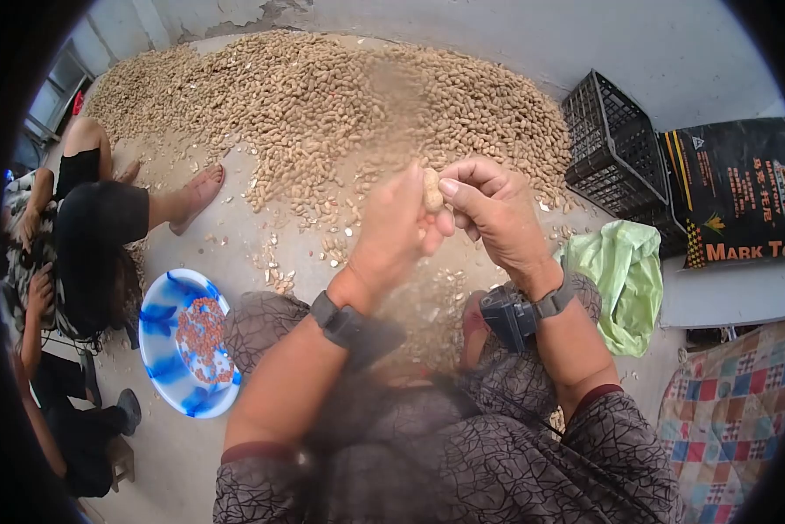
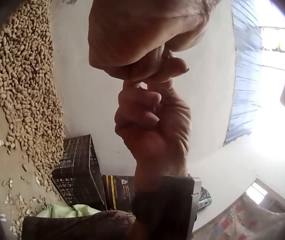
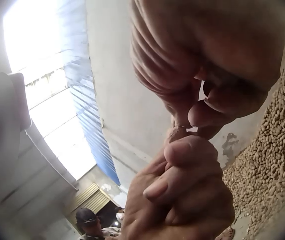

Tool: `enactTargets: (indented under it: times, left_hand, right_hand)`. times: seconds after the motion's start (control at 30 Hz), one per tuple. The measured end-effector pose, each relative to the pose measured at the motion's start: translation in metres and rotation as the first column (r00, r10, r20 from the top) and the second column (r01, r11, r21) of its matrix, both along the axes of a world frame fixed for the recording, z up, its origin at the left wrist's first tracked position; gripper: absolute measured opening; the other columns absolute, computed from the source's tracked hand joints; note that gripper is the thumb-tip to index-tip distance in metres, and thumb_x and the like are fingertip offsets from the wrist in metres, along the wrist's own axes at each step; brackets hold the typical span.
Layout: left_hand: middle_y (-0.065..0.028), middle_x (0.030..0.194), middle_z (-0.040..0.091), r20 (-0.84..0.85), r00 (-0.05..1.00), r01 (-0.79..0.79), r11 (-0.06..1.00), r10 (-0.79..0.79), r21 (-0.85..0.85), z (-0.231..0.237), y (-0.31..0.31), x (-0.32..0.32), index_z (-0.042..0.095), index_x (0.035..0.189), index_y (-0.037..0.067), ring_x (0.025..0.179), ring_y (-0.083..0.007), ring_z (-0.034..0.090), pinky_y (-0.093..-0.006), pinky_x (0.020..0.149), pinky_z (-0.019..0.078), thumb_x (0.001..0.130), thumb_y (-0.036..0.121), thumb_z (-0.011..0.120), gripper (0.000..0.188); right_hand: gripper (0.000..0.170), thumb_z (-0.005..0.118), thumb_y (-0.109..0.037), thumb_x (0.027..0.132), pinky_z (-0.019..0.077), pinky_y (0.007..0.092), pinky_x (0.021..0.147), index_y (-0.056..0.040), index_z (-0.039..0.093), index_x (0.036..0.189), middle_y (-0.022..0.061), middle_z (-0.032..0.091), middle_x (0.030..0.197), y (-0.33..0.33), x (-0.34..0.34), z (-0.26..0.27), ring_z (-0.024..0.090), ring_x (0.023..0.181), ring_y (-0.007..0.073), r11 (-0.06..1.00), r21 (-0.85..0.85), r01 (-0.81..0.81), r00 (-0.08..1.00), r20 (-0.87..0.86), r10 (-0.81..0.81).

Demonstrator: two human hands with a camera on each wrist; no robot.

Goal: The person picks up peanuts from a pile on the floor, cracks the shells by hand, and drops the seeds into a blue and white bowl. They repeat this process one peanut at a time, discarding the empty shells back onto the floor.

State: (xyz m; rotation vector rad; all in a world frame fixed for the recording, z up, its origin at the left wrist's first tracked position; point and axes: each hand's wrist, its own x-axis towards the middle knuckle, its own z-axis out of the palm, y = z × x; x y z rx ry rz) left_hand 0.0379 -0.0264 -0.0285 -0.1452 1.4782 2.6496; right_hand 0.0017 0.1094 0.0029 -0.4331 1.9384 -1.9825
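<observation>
An unshelled peanut (image 1: 432,191) is held between both hands in the middle of the head view. The left hand (image 1: 394,217) grips it from the left with curled fingers; its thumb is mostly hidden. From the right, the thumb and index finger of the right hand (image 1: 501,208) pinch the same peanut. In the left wrist view the left hand (image 2: 145,37) fills the top, with the right hand (image 2: 155,125) below, fingers bent. The right wrist view has the right hand (image 3: 212,55) above the left hand (image 3: 182,190), fingertips meeting.
A large heap of peanuts (image 1: 322,105) spreads along the wall. A blue-white basin (image 1: 158,349) with reddish kernels stands left. Another person's foot (image 1: 202,196) is beyond it. At right are a black crate (image 1: 615,148), a green bag (image 1: 624,279) and a black sack (image 1: 733,192).
</observation>
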Motion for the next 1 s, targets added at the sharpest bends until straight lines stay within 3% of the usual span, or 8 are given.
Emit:
enactTargets:
  times: [0.23,0.3,0.53,0.63,0.73,0.8,0.9,1.0]
  left_hand:
    - [-0.0056,0.062,0.053,0.111,0.992,0.037,0.973,-0.064,0.227,-0.001,-0.004,-0.002,0.051,0.083,0.005,0.045,-0.0072,0.038,-0.0197,0.039,0.029,0.097,0.034,0.038,0.035]
    - [-0.0043,0.064,0.053,0.061,0.996,0.043,0.975,-0.058,0.217,0.004,-0.004,-0.001,0.053,0.085,0.005,0.046,-0.0062,0.039,-0.0192,0.04,0.0299,0.097,0.033,0.041,0.032]
    - [-0.0055,0.066,0.057,0.014,0.996,0.083,0.963,-0.09,0.256,-0.003,-0.007,-0.002,0.056,0.089,0.003,0.042,-0.0045,0.044,-0.0144,0.035,0.0297,0.094,0.035,0.048,0.033]
    - [-0.0042,0.064,0.056,0.093,0.994,0.045,0.982,-0.063,0.183,-0.002,-0.007,-0.001,0.057,0.088,0.002,0.042,-0.0039,0.044,-0.0146,0.035,0.0304,0.093,0.038,0.049,0.037]
    - [-0.0004,0.064,0.054,0.094,0.994,0.038,0.994,-0.048,0.105,0.006,-0.012,0.002,0.059,0.084,0.003,0.048,-0.0058,0.042,-0.0175,0.041,0.0317,0.094,0.035,0.048,0.036]
    - [-0.0023,0.062,0.054,0.093,0.995,0.033,0.999,-0.031,-0.021,0.003,-0.027,0.003,0.059,0.083,-0.001,0.04,-0.0032,0.04,-0.0144,0.035,0.028,0.093,0.035,0.05,0.039]
    - [-0.0009,0.061,0.054,0.065,0.993,-0.076,0.969,0.094,-0.237,0.011,-0.072,0.0,0.06,0.082,-0.002,0.039,-0.0019,0.036,-0.0144,0.034,0.0247,0.093,0.033,0.052,0.038]
    - [0.0006,0.06,0.053,0.057,0.978,-0.187,0.964,0.2,-0.189,0.035,-0.139,0.012,0.06,0.084,-0.002,0.039,-0.0008,0.033,-0.0141,0.032,0.0213,0.093,0.03,0.051,0.034]
  right_hand:
    - [0.022,0.063,-0.018,0.084,0.0351,0.0143,0.041,-0.0009,0.062,0.098,0.0015,0.062,0.072,-0.001,-0.004,-0.004,0.05,0.053,0.0019,0.996,0.038,0.075,0.989,-0.132,-0.07]
    - [0.026,0.063,-0.019,0.084,0.0356,0.0143,0.042,-0.0004,0.061,0.102,0.0019,0.062,0.076,0.0,-0.004,0.0,0.05,0.054,0.0023,0.996,-0.025,0.083,0.997,0.004,-0.083]
    - [0.024,0.063,-0.02,0.084,0.0388,0.0143,0.047,-0.0014,0.062,0.098,0.0021,0.063,0.072,0.001,-0.003,0.001,0.053,0.057,0.0034,0.997,-0.044,-0.067,0.995,0.078,0.07]
    - [0.022,0.064,-0.019,0.084,0.0382,0.0145,0.046,-0.0014,0.062,0.096,0.0026,0.064,0.074,-0.003,-0.002,-0.004,0.053,0.056,0.0031,0.997,0.011,-0.071,0.996,0.051,0.07]
    - [0.017,0.064,-0.017,0.083,0.0377,0.0149,0.044,-0.0019,0.061,0.09,0.0043,0.065,0.075,-0.004,-0.003,-0.009,0.052,0.053,0.0028,0.996,-0.079,-0.029,0.995,0.091,0.036]
    - [0.011,0.063,-0.014,0.083,0.037,0.0151,0.043,-0.0026,0.061,0.085,0.0064,0.066,0.076,0.0,-0.007,-0.01,0.051,0.051,0.003,0.991,-0.13,0.04,0.992,0.121,-0.024]
    - [0.008,0.061,-0.012,0.085,0.036,0.0146,0.042,-0.0033,0.06,0.085,0.0081,0.066,0.078,0.01,-0.02,-0.013,0.049,0.05,0.003,0.964,-0.264,-0.015,0.99,0.133,0.052]
    - [0.008,0.058,-0.01,0.086,0.035,0.0144,0.041,-0.003,0.057,0.089,0.0087,0.065,0.081,0.013,-0.022,-0.016,0.049,0.052,0.0035,0.966,-0.257,0.023,0.978,0.205,0.031]
